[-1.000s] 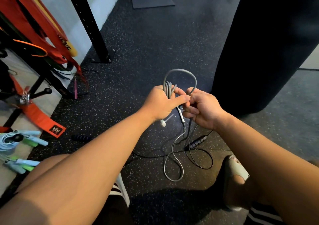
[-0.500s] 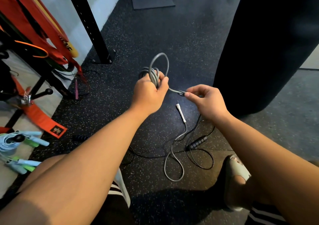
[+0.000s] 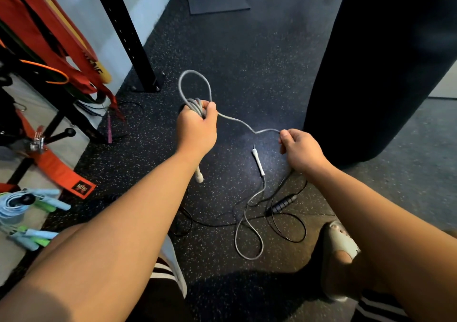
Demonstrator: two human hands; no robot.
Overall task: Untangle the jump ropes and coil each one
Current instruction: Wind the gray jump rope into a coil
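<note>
Your left grip [image 3: 195, 134] is clamped on the grey rope [image 3: 195, 104] coils | your right grip [image 3: 300, 148] pinches the same rope, right and slightly nearer | span between lies left-to-right | tail drops to floor [image 3: 247, 50] near you, crossing black rope [image 3: 284, 203] | right grip should carry next loop leftward.

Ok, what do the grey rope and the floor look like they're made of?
The grey rope looks like a matte rubber or PVC-coated cord: smooth and holding soft bends, though which one is unclear. The floor is probably rubber gym flooring: dark and matte with pale speckles.
</note>
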